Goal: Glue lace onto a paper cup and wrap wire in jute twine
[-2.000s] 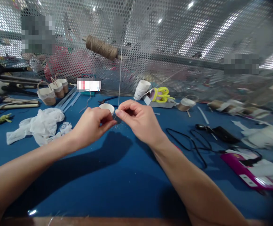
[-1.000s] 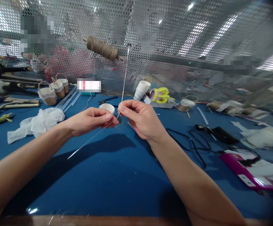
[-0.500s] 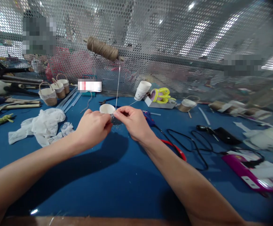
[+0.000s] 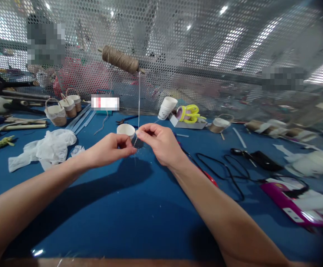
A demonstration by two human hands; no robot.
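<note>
White cloth (image 4: 46, 146) lies left; rightward, the left hand (image 4: 109, 150) pinches a thin strand (image 4: 139, 100) low down; beyond sits a cup (image 4: 126, 130); rightmost, the right hand (image 4: 162, 144) pinches the upright strand higher, fingertips together.

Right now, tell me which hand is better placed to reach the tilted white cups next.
Probably the right hand: the cups are just beyond it. The left hand is farther off, with the right between. Both pinch the thin strand, so the right would likely have to let go.
</note>
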